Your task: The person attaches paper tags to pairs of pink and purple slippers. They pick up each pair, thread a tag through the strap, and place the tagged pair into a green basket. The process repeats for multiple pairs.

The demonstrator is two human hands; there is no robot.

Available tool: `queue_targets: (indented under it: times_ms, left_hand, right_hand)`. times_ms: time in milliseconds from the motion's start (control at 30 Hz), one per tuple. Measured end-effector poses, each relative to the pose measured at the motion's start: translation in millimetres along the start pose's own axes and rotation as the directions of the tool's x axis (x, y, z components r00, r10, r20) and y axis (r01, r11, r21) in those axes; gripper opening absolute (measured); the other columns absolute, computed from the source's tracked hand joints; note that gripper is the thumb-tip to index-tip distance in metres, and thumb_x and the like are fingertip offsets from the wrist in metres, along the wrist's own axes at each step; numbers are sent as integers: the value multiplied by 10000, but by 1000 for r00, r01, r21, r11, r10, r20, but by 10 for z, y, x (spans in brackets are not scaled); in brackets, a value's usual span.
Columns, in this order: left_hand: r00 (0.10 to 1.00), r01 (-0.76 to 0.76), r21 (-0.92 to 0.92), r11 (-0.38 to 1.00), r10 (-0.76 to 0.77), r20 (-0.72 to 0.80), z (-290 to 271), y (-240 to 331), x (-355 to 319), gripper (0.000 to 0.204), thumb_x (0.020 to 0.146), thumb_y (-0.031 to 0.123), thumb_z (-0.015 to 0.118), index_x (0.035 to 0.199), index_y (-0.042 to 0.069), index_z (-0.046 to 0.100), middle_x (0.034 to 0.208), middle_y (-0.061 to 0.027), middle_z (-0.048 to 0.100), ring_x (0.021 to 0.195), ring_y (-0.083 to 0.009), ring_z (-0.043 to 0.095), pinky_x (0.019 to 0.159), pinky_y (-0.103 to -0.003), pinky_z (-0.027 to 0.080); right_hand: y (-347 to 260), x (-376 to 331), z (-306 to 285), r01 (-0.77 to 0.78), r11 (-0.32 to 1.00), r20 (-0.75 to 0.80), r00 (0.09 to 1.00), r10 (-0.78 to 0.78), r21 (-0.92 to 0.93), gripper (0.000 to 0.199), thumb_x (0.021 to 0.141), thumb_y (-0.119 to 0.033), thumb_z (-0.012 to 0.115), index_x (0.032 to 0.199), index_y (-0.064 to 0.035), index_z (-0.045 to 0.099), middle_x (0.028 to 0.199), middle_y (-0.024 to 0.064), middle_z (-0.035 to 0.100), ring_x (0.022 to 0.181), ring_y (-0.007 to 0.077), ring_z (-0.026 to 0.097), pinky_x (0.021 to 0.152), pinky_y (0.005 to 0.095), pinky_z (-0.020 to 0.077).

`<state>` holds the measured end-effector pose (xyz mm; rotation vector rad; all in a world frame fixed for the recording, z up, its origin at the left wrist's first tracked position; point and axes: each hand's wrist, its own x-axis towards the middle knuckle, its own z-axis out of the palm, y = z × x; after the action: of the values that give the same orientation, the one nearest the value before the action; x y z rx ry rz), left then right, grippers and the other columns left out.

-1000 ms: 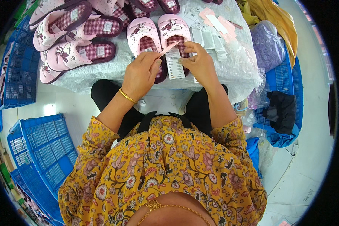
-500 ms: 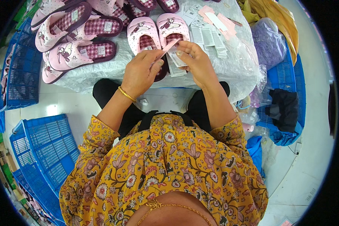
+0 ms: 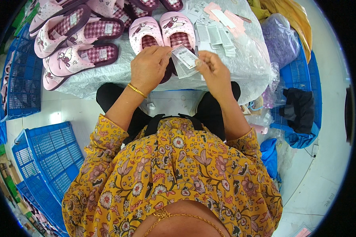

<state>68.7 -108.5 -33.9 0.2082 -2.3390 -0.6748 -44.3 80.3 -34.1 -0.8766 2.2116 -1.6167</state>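
My left hand [image 3: 150, 69] is closed over the left corner of a clear plastic sleeve [image 3: 184, 72], its fingertips pinched together. A white printed tag [image 3: 184, 56] lies slanted in or against the sleeve; I cannot tell which. My right hand [image 3: 214, 73] pinches the tag's right end between thumb and fingers. Right behind my hands, a pair of pale pink slippers, a left slipper [image 3: 144, 29] and a right slipper [image 3: 178, 24], stands on the table with toes pointing away. My left hand and the tag hide much of their heels and plaid insoles.
The table [image 3: 247, 59] is covered with plastic sheeting. More pink slippers [image 3: 69, 59] are piled at the left. White tags [image 3: 215, 33] and pink cards [image 3: 235, 23] lie at the back right. Blue crates [image 3: 53, 154] stand on the left, another crate [image 3: 300, 79] on the right.
The tag has turned its printed face up and the clear sleeve is spread out flatter. The pink card edge between my hands no longer shows. My right hand has shifted slightly right and down.
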Motion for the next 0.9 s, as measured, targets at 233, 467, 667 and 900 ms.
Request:
queue_targets:
  times_ms: [233, 467, 667, 900]
  left_hand:
    - [1000, -18, -18, 1000, 18, -17, 20, -39, -18, 162, 911, 144, 632, 1038, 73, 701, 951, -100, 695, 878, -279, 664, 742, -370, 535]
    - [998, 53, -104, 993, -57, -32, -10, -70, -6, 175, 926, 174, 617, 1049, 78, 696, 945, -91, 696, 859, -290, 662, 724, -374, 539]
    - [993, 113, -159, 981, -118, -24, -5, -92, 27, 181, 933, 181, 610, 1058, 80, 695, 945, -96, 695, 848, -299, 664, 727, -378, 539]
    - [1000, 16, -136, 991, -17, -1, -120, -16, -2, 184, 905, 158, 661, 1040, 40, 703, 979, -141, 694, 857, -292, 673, 755, -352, 534]
  right_hand:
    - [-176, -168, 58, 454, 699, 178, 884, -433, -552, 566, 714, -194, 804, 1235, -93, 607, 1160, 105, 626, 989, 298, 612, 882, 390, 495]
    - [-32, -34, 76, 428, 781, 81, 893, -442, -455, 319, 806, -139, 726, 1117, -95, 673, 1032, 106, 679, 929, 291, 625, 825, 392, 499]
    - [26, 7, 95, 166, 976, -78, 981, -178, -140, 237, 909, -134, 671, 1138, -73, 672, 983, 112, 678, 831, 207, 644, 730, 308, 512]
    - [-143, -46, -22, 528, 721, 275, 849, -451, -449, 430, 796, -302, 787, 1151, -85, 679, 1135, 102, 641, 1046, 252, 593, 897, 383, 482]
